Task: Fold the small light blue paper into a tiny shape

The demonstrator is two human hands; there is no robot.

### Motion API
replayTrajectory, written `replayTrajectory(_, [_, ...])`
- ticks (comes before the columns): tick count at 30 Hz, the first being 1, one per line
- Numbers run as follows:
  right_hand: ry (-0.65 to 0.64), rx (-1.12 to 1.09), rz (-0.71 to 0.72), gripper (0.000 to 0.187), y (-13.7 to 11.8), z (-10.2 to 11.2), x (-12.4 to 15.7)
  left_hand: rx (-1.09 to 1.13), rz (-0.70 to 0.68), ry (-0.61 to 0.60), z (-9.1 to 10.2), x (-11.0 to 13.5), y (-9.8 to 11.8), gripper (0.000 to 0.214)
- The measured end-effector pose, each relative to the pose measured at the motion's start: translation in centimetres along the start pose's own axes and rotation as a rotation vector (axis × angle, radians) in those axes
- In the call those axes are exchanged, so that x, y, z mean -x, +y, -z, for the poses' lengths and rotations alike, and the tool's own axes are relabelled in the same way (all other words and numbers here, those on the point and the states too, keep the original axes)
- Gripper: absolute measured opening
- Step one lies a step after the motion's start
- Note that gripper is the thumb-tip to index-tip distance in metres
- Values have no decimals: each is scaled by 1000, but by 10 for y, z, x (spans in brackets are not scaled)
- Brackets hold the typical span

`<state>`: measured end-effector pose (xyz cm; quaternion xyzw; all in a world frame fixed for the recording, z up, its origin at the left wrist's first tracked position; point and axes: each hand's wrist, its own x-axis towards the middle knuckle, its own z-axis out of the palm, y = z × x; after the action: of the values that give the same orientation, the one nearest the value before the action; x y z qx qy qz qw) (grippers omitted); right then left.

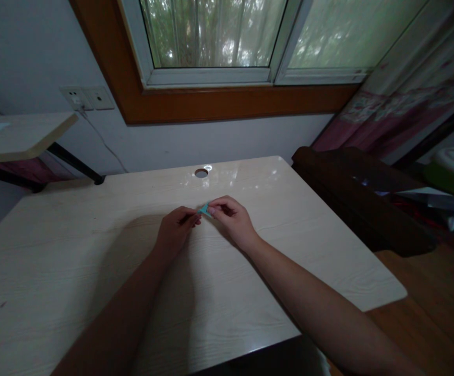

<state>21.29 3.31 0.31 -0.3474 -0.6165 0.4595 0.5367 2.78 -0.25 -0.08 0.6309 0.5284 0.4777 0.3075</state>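
A small turquoise piece, which looks like folded paper (204,209), is held between my two hands above the middle of the desk. My left hand (177,225) pinches its left tip between thumb and fingers. On the other side my right hand (233,218) grips the wider part, thumb on the near face and fingers curled behind. Fingers cover much of the piece, so its full shape is hidden.
The pale wood-grain desk (242,292) has a round cable hole (201,173) near its back edge. At the left stands a raised shelf (23,136) on black legs. A white cable (102,137) hangs from a wall socket (76,98). Dark wooden furniture (352,198) adjoins the right.
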Motion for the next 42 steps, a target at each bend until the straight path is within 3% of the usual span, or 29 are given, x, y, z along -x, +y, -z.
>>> replayTrajectory(11, [-80, 78, 82, 13, -2, 0, 0, -23, -52, -4, 1, 0, -2, 13])
replayTrajectory(19, [-119, 98, 117, 8, -5, 1, 1, -84, -178, 54, 3, 2, -1, 14])
replayTrajectory(34, [-116, 218, 146, 9, -8, 2, 2, -82, -116, 39, 2, 2, 10, 16])
replayTrajectory(42, [-166, 115, 2, 21, -4, 0, 5, 64, 55, 43, -1, 4, 5, 24])
